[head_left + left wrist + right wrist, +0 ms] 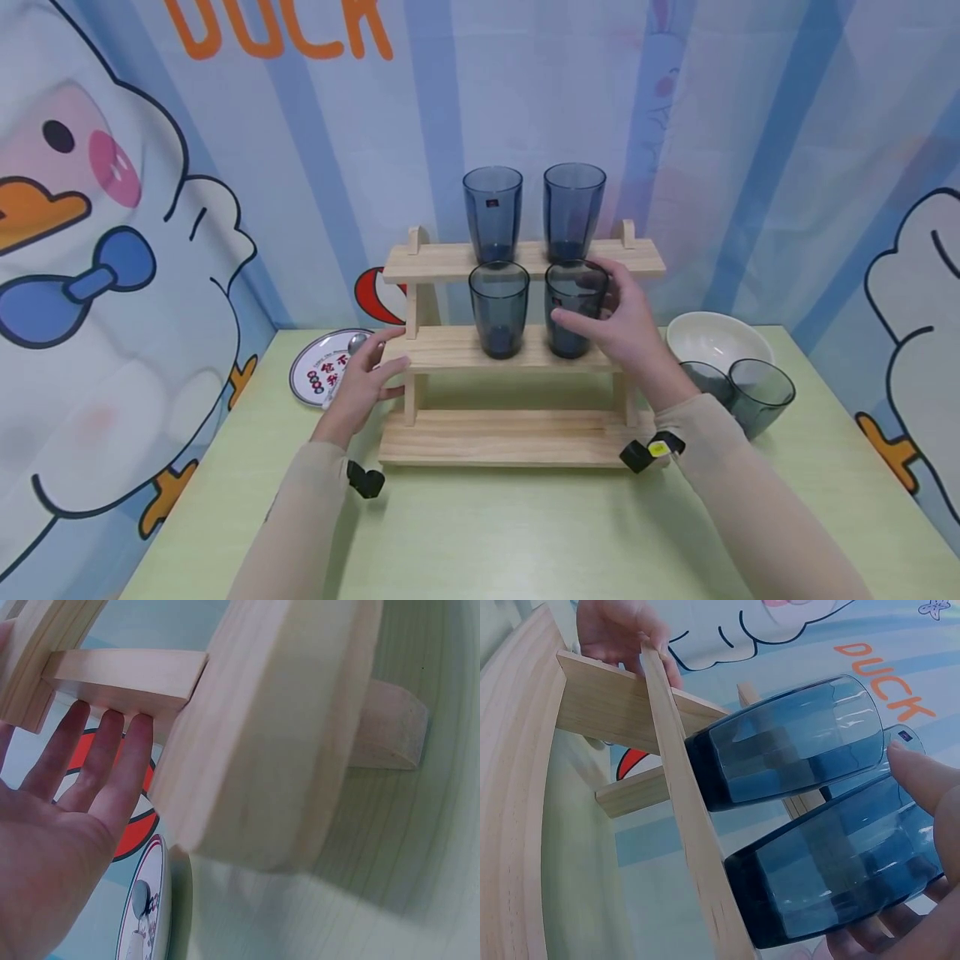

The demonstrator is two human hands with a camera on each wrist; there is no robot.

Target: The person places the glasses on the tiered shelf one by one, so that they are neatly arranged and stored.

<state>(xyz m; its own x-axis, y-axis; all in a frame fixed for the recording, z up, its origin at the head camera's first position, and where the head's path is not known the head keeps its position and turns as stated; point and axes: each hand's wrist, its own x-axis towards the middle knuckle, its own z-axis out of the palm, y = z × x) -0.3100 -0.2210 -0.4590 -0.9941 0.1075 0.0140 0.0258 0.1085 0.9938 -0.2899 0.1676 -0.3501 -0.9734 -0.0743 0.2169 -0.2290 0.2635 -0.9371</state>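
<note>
My right hand (pixel 626 321) grips a blue-grey drinking glass (pixel 832 870), thumb in front and fingers behind. The glass stands upright at the right of the middle board of a wooden three-tier rack (pixel 517 442). Beside it on that board is a second glass (pixel 498 308). My left hand (pixel 363 383) holds the rack at the left end of the middle board. In the left wrist view, several of its fingertips touch the side post (pixel 124 675). Two more glasses, one on the left (pixel 492 212) and one on the right (pixel 573 208), stand on the top board.
Right of the rack are a white bowl (pixel 716 333) and two glasses, the nearer one tilted (pixel 761 396); my right forearm partly covers them. On the left lies a patterned plate (pixel 307 367) with a spoon (pixel 357 342). A printed curtain (pixel 345 167) hangs behind the table.
</note>
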